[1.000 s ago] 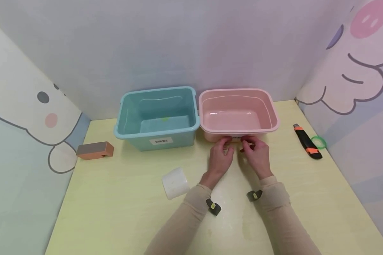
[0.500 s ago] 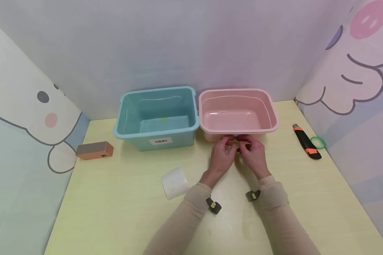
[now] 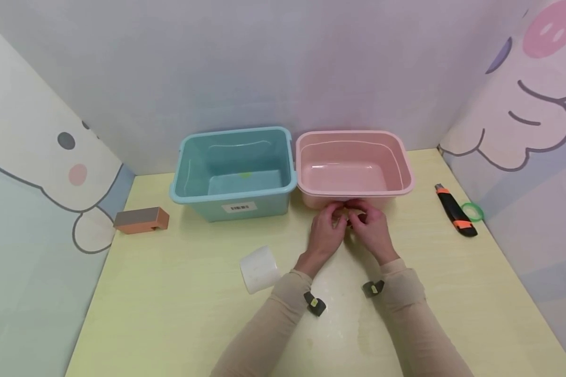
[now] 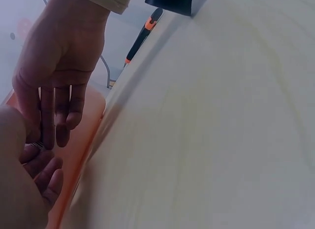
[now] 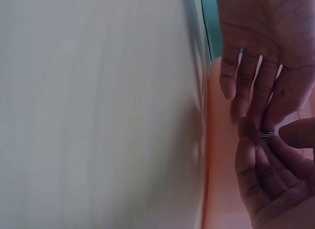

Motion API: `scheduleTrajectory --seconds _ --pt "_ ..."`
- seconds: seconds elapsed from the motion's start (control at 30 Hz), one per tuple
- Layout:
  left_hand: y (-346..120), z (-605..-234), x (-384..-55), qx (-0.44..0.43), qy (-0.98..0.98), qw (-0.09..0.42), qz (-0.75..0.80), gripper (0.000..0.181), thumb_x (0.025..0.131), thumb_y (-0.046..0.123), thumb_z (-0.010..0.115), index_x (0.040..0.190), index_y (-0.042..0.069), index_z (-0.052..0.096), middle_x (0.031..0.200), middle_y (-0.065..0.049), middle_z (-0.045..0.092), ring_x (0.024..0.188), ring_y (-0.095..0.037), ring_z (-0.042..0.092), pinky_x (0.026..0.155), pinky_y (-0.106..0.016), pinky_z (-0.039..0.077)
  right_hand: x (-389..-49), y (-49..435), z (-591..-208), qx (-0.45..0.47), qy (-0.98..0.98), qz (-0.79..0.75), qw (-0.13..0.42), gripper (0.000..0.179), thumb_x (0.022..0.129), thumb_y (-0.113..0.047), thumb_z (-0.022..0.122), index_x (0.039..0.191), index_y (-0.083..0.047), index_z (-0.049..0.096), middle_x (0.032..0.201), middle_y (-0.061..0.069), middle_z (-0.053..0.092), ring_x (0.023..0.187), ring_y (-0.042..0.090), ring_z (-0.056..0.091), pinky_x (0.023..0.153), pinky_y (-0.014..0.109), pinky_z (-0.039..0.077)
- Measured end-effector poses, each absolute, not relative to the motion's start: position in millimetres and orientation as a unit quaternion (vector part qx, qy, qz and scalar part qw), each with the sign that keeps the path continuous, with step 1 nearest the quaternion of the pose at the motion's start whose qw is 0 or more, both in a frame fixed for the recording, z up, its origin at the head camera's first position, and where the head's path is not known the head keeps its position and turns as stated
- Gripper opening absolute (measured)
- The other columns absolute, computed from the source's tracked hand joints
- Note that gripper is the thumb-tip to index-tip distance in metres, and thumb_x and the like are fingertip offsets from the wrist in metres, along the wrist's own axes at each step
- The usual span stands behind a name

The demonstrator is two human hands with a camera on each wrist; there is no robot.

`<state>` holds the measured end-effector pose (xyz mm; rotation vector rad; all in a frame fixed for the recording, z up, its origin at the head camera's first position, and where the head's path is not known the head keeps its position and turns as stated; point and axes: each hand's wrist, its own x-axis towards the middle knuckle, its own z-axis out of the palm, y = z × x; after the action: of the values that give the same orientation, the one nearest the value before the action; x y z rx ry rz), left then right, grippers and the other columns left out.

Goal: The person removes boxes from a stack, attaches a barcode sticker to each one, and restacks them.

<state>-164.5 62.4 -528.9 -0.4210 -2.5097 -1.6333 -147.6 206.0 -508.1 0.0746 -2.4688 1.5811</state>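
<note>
In the head view my left hand [image 3: 327,234] and right hand [image 3: 370,230] meet low at the front wall of a pink bin [image 3: 355,135], fingertips close together. Between the fingertips, black barcode stripes of a label [image 5: 267,135] show in the right wrist view; the hands hide most of it. The left hand's long fingers [image 5: 246,83] reach straight toward the label there. Beside them the right hand's fingers [image 5: 269,177] bend slightly, with its thumb held apart. In the left wrist view the right hand's fingers [image 4: 62,108] extend down along the pink wall.
A blue bin [image 3: 233,198] with a barcode label [image 3: 239,207] stands left of the pink one. A white cup-like piece [image 3: 259,269] lies near the left forearm. An orange and grey block [image 3: 141,220] sits far left; a utility knife [image 3: 454,210] and green ring [image 3: 474,211] lie right.
My right hand has slid left along the front of the pink bin until its fingertips reach the left hand's, covering the label. The left hand has hardly moved.
</note>
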Motion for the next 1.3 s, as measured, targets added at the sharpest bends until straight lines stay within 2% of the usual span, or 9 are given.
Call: scheduleTrajectory --seconds 0.17,0.4,0.57,0.7,0.77,0.97,1.07,1.2,1.3 --pt "61 -530 -164 -0.135 -0.832 0.051 -0.535 0.03 0.098 0.014 0.065 0.127 0.008 0.07 0.11 -0.004 0.075 0.098 -0.017 0.07 0.088 -0.024 0.055 -147 204 -508 0.021 -0.844 0.527 0.101 0.026 0.098 -0.001 0.063 0.122 0.004 0.072 0.108 0.025 0.075 0.068 0.026 0.071 0.057 0.017 0.051" --pt "62 -521 -164 -0.143 -0.832 0.059 -0.532 0.032 0.099 0.017 0.065 0.129 0.008 0.07 0.12 -0.005 0.074 0.096 -0.018 0.07 0.086 -0.026 0.056 -146 203 -504 0.022 -0.84 0.526 0.134 0.028 0.097 0.0 0.062 0.122 0.003 0.072 0.109 0.022 0.076 0.069 0.019 0.07 0.059 0.015 0.05" --pt "64 -516 -164 -0.147 -0.831 0.062 -0.532 0.033 0.099 0.018 0.065 0.13 0.009 0.07 0.122 -0.005 0.073 0.094 -0.018 0.069 0.085 -0.028 0.055 -145 205 -503 0.015 -0.834 0.532 0.148 0.03 0.097 0.002 0.061 0.125 0.002 0.072 0.117 0.021 0.075 0.075 0.026 0.073 0.062 0.013 0.052" --pt "62 -517 -164 -0.143 -0.828 0.059 -0.539 0.033 0.098 0.015 0.065 0.13 0.007 0.07 0.119 -0.006 0.074 0.095 -0.018 0.071 0.086 -0.026 0.056 -145 209 -504 0.001 -0.825 0.549 0.135 0.03 0.1 0.0 0.06 0.127 0.005 0.07 0.122 0.025 0.073 0.075 0.031 0.075 0.063 0.015 0.054" --pt "60 -519 -164 -0.139 -0.822 0.059 -0.548 0.033 0.097 0.011 0.064 0.129 0.004 0.07 0.119 -0.009 0.075 0.096 -0.02 0.072 0.087 -0.027 0.057 -144 213 -503 -0.019 -0.821 0.555 0.132 0.03 0.101 -0.002 0.059 0.127 0.006 0.07 0.123 0.026 0.072 0.073 0.026 0.076 0.063 0.016 0.055" --pt "57 -522 -167 -0.136 -0.817 0.065 -0.557 0.032 0.097 0.008 0.063 0.128 -0.001 0.07 0.121 -0.01 0.074 0.097 -0.021 0.072 0.087 -0.028 0.058 -142 225 -503 -0.079 -0.818 0.551 0.144 0.028 0.102 -0.007 0.058 0.122 0.006 0.071 0.12 0.026 0.073 0.064 0.0 0.07 0.061 0.014 0.054" --pt "57 -523 -169 -0.142 -0.813 0.066 -0.561 0.033 0.097 0.01 0.063 0.127 -0.001 0.07 0.121 -0.012 0.074 0.096 -0.021 0.072 0.086 -0.028 0.058 -143 226 -505 -0.066 -0.827 0.543 0.131 0.028 0.102 -0.009 0.058 0.122 0.006 0.071 0.12 0.025 0.072 0.068 0.006 0.073 0.062 0.014 0.055" --pt "58 -525 -169 -0.148 -0.812 0.064 -0.56 0.031 0.097 0.009 0.064 0.126 -0.001 0.07 0.118 -0.015 0.074 0.096 -0.023 0.072 0.087 -0.03 0.058 -144 224 -507 -0.045 -0.84 0.528 0.117 0.028 0.102 -0.01 0.059 0.123 0.006 0.07 0.121 0.025 0.072 0.077 0.027 0.078 0.064 0.014 0.055" --pt "58 -527 -168 -0.14 -0.824 0.06 -0.546 0.031 0.097 0.009 0.065 0.126 0.002 0.07 0.113 -0.012 0.075 0.094 -0.022 0.072 0.087 -0.032 0.058 -144 225 -509 -0.046 -0.847 0.516 0.118 0.028 0.102 -0.009 0.059 0.122 0.007 0.069 0.121 0.027 0.072 0.08 0.037 0.077 0.064 0.013 0.054"
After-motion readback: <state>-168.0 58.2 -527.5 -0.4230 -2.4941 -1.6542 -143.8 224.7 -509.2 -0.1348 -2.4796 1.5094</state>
